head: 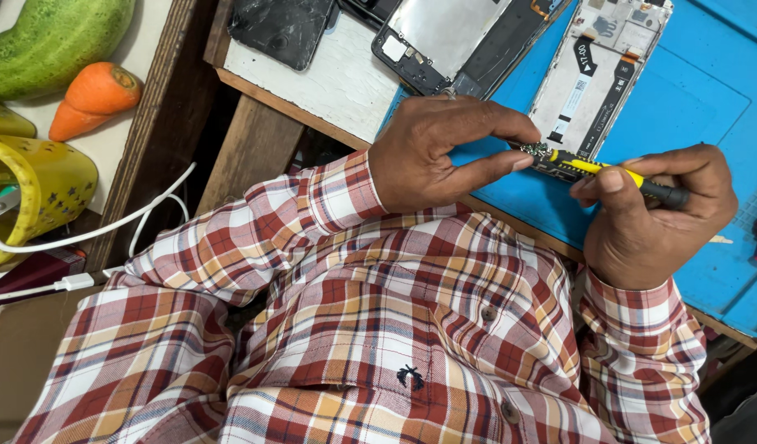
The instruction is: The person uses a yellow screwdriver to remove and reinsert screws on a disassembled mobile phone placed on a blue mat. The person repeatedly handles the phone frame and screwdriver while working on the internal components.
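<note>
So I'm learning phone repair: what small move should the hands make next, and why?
Probably steady the screwdriver tip on the small part: the left hand pinches it at the open phone's lower edge, and the right hand grips the handle.

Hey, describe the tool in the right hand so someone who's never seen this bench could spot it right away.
Start at the blue work mat covering the bench's right side, then find the opened phone lying on it. Just below the phone's lower end, the right hand holds a slim screwdriver lying nearly flat. It is the only black-and-yellow thing there, its tip meeting the left hand.
</note>
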